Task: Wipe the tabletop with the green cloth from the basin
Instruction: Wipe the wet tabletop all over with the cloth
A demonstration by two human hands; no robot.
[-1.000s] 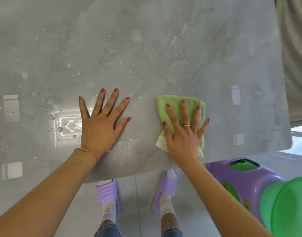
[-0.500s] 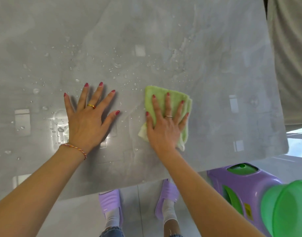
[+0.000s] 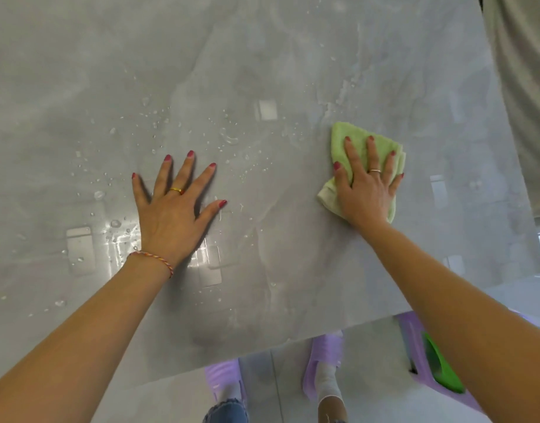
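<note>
Wet tabletop (image 3: pixel 262 56): right hand (image 3: pixel 366 190) flat on green cloth (image 3: pixel 342 138) nr right edge.

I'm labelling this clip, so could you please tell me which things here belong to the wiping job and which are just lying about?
Part of the job:
green cloth under the right hand
wet tabletop
left hand, flat on it

Just lying about:
purple stool
purple slippers
</note>
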